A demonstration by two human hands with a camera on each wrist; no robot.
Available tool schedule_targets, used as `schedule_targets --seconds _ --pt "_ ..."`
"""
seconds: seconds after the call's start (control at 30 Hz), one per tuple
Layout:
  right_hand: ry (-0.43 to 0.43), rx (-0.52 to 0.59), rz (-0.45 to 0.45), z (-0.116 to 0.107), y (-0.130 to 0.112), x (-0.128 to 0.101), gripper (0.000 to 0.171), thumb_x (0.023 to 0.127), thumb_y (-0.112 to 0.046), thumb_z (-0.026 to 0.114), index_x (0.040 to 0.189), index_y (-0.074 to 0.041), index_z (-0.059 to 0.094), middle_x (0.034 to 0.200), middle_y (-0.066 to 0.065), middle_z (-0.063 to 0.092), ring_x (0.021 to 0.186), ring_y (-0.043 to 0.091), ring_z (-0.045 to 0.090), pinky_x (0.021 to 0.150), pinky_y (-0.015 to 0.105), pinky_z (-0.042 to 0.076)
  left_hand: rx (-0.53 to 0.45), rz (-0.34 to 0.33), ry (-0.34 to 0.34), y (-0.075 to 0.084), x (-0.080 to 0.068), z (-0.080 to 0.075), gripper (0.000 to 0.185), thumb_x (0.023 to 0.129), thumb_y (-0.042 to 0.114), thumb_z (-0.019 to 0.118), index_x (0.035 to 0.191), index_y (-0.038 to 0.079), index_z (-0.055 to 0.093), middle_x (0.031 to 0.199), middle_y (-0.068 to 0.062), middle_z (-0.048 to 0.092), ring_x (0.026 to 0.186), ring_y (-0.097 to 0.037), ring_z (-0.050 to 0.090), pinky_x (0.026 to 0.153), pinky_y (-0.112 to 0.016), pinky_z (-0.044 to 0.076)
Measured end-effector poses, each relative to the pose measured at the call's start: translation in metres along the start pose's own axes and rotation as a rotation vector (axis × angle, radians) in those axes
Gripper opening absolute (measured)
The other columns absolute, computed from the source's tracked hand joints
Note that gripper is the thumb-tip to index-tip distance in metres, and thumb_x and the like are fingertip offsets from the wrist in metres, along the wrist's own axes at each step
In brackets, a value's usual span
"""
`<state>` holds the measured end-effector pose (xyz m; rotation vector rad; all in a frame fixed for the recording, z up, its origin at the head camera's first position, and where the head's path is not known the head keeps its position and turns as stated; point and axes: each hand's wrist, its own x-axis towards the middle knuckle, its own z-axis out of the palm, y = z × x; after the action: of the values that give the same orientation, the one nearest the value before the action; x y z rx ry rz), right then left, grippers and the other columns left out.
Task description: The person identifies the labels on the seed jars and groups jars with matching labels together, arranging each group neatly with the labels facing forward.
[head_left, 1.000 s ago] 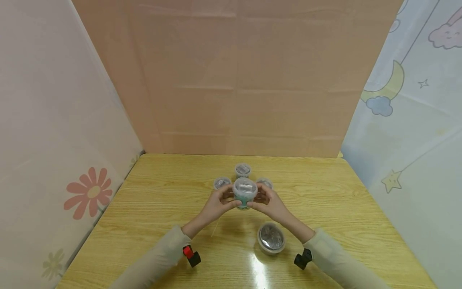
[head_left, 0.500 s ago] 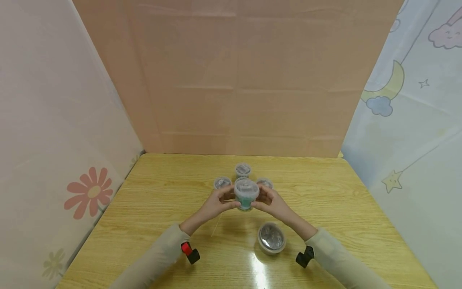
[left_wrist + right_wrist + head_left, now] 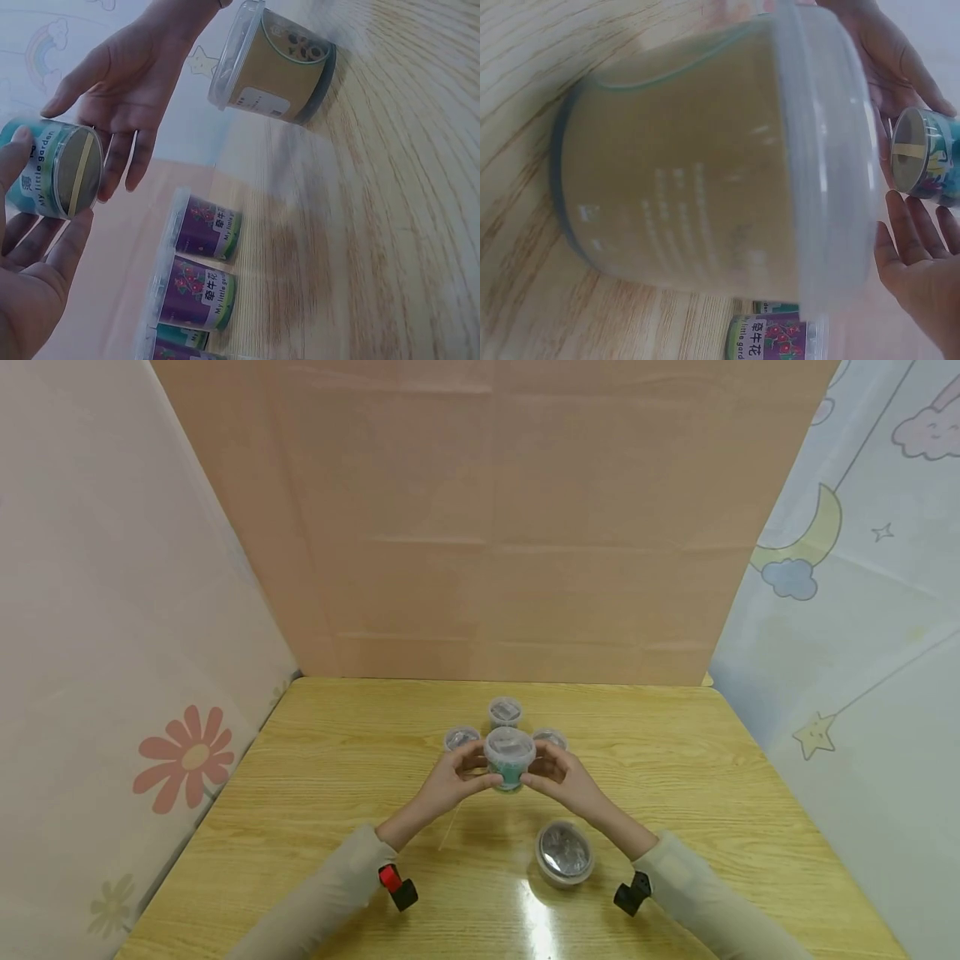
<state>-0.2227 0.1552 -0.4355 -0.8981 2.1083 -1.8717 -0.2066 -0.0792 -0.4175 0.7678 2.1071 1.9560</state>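
Between both hands is a small lidded plastic cup (image 3: 510, 762) with a teal "My little garden" label, raised above the table. My left hand (image 3: 448, 782) grips its left side, the thumb on the near face. From the right, my right hand (image 3: 564, 785) holds the cup with thumb and fingers. In the left wrist view, a pale strip crosses the base of the teal cup (image 3: 56, 169). Behind it stand similar cups, among them a back cup (image 3: 505, 711), a left cup (image 3: 461, 737) and a right cup (image 3: 551, 739). Purple labels show on cups (image 3: 199, 292) in the left wrist view.
A larger lidded tub (image 3: 564, 855) with a brown label stands nearer, left of the right forearm. It fills much of the right wrist view as a brown tub (image 3: 682, 165). A thin pale stick (image 3: 449, 828) lies by the left wrist on the wooden table (image 3: 360, 727).
The teal cup shifts slightly right and then back left, its tilt changing a little, while both hands keep hold of it. The tub and the other cups stay in place.
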Motion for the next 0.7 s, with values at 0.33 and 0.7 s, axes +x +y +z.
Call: schedule_targets --seconds 0.33,0.7 --pt "0.038 -0.102 0.001 0.003 0.003 0.003 0.048 0.086 -0.006 0.066 0.129 -0.007 0.046 0.120 0.007 0.055 0.104 0.015 0.059 0.091 0.032 0.049 0.016 -0.019 0.049 0.002 0.001 0.003 0.055 0.084 0.006 0.068 0.133 0.002 0.046 0.124 -0.018 0.053 0.108 -0.030 0.057 0.086 -0.031 0.053" --pt "-0.066 -0.001 -0.021 -0.004 -0.005 0.002 0.049 0.090 -0.003 0.059 0.134 0.000 0.038 0.120 0.001 0.054 0.107 0.011 0.056 0.091 0.028 0.049 -0.029 0.030 -0.093 -0.004 0.003 -0.008 0.051 0.090 0.008 0.059 0.137 0.001 0.040 0.128 -0.018 0.050 0.116 -0.029 0.052 0.088 -0.032 0.051"
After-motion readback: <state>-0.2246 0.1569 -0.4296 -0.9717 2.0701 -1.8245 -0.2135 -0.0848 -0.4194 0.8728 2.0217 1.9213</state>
